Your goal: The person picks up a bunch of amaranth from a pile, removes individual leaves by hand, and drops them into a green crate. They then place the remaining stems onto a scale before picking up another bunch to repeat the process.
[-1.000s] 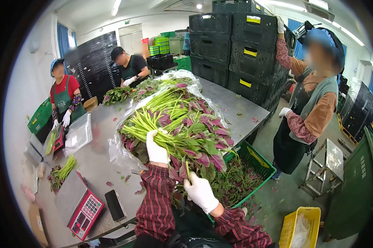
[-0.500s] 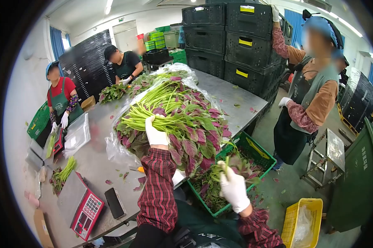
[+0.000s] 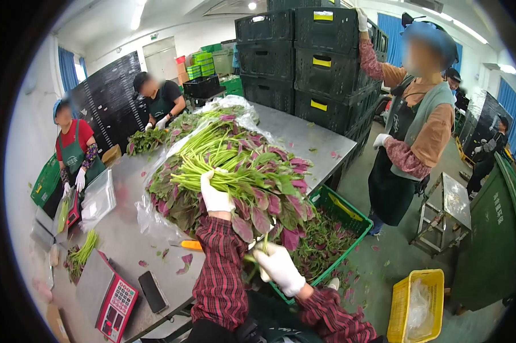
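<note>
A large heap of red amaranth (image 3: 229,154), with pale green stems and purple-green leaves, lies on plastic film on the metal table. My left hand (image 3: 215,194), in a white glove, is closed around stems of a bunch at the heap's near side. Below its hanging leaves, my right hand (image 3: 281,270), gloved too, is closed on an amaranth stem (image 3: 266,244) by the table edge. The fingertips of that hand are partly hidden. Beneath and to the right is a green crate (image 3: 358,220) with loose leaves and stems inside.
An orange-handled tool (image 3: 191,244), a phone (image 3: 153,291) and a red scale (image 3: 118,306) lie on the table. A yellow basket (image 3: 401,308) stands on the floor. Stacked black crates (image 3: 326,74) rise behind; a co-worker (image 3: 412,126) stands right, two others across the table.
My right hand has moved left and down from above the green crate to the table edge, near my left hand. My left hand keeps its grip. The camera view has shifted slightly.
</note>
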The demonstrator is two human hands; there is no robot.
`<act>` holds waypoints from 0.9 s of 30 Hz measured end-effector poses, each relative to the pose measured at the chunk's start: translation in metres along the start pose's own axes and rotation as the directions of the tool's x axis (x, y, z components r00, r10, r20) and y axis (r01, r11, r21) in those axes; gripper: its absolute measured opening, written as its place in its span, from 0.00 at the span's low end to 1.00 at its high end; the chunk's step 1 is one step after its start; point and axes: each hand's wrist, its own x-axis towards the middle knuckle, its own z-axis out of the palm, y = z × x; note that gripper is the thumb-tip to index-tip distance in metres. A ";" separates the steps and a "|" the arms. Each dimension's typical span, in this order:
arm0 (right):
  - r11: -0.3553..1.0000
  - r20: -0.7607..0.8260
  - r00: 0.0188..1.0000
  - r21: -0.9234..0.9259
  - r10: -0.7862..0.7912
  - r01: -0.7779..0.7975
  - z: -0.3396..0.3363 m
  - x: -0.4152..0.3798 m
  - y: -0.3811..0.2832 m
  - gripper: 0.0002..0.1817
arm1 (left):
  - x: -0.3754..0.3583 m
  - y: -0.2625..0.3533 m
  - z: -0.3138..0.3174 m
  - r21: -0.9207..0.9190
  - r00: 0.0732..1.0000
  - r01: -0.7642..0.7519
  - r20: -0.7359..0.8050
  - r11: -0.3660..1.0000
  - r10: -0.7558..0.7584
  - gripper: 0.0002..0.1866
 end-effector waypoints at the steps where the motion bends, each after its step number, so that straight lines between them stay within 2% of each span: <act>1: 0.993 -0.033 0.999 -0.112 0.017 -0.021 -0.007 -0.010 0.005 0.12 | 0.004 0.000 0.001 0.030 0.999 -0.040 0.005 0.999 0.040 0.08; 2: 0.974 -0.068 0.997 -0.220 0.035 -0.049 -0.013 -0.020 0.008 0.13 | 0.011 0.001 0.001 -0.052 1.000 -0.027 -0.008 0.998 0.026 0.08; 4: 0.936 -0.116 0.993 -0.352 -0.035 -0.008 -0.032 -0.033 0.007 0.14 | 0.017 0.005 0.000 -0.039 0.999 -0.004 0.047 0.999 0.006 0.07; 5: 0.935 -0.174 0.983 -0.356 -0.061 -0.006 -0.042 -0.035 -0.001 0.15 | 0.017 0.004 0.004 -0.051 0.999 -0.008 0.031 0.999 0.010 0.07; 6: 0.879 -0.236 0.946 -0.468 -0.222 0.089 -0.054 -0.026 0.005 0.14 | 0.016 0.002 0.007 -0.061 1.000 -0.009 0.016 0.998 0.010 0.07; 8: 0.840 -0.375 0.842 -0.520 -0.387 0.155 -0.062 -0.012 -0.017 0.13 | 0.023 -0.003 0.008 -0.151 0.996 0.087 0.023 0.985 -0.085 0.09; 9: 0.809 -0.390 0.786 -0.543 -0.480 0.224 -0.061 -0.008 -0.035 0.09 | 0.022 -0.009 0.010 -0.087 0.998 0.062 0.030 0.994 -0.060 0.09; 10: 0.586 -0.294 0.625 -0.740 -0.723 0.330 -0.068 0.012 -0.025 0.05 | 0.016 -0.012 0.013 -0.021 0.999 0.035 0.035 0.999 -0.034 0.09; 12: 0.340 -0.170 0.461 -0.885 -0.871 0.316 -0.067 0.032 -0.036 0.13 | 0.011 -0.018 0.022 -0.057 0.997 0.071 0.007 0.996 -0.071 0.09; 15: 0.350 -0.175 0.596 -0.917 -0.784 0.191 -0.064 0.054 -0.032 0.17 | 0.007 -0.023 0.024 -0.047 0.995 0.094 0.024 0.994 -0.092 0.09; 16: 0.329 -0.174 0.610 -0.932 -0.773 0.151 -0.064 0.058 -0.030 0.14 | 0.000 -0.024 0.028 0.015 0.997 0.064 0.046 0.998 -0.065 0.09; 18: 0.215 -0.162 0.588 -0.976 -0.792 0.021 -0.068 0.064 -0.023 0.03 | 0.002 -0.027 0.025 0.029 0.998 0.047 0.031 0.998 -0.048 0.09; 19: 0.213 -0.166 0.582 -0.977 -0.796 0.013 -0.069 0.066 -0.024 0.03 | -0.004 -0.025 0.030 0.062 0.999 0.045 0.027 0.997 -0.047 0.09; 20: 0.213 -0.158 0.609 -0.977 -0.777 0.019 -0.071 0.067 -0.024 0.04 | 0.002 -0.023 0.021 0.000 0.990 0.101 0.097 0.995 -0.101 0.10; 22: 0.219 -0.156 0.643 -0.975 -0.750 0.020 -0.072 0.066 -0.019 0.05 | 0.002 -0.023 0.021 0.032 0.991 0.069 0.116 0.997 -0.072 0.10; 24: 0.069 -0.016 0.523 -0.994 -0.852 0.082 -0.073 0.067 -0.017 0.05 | -0.003 -0.026 0.027 0.080 0.995 0.033 0.086 0.996 -0.040 0.10; 27: 0.175 -0.047 0.618 -0.974 -0.785 0.148 -0.074 0.064 -0.018 0.03 | -0.001 -0.030 0.027 0.156 0.998 -0.016 0.070 0.988 0.005 0.10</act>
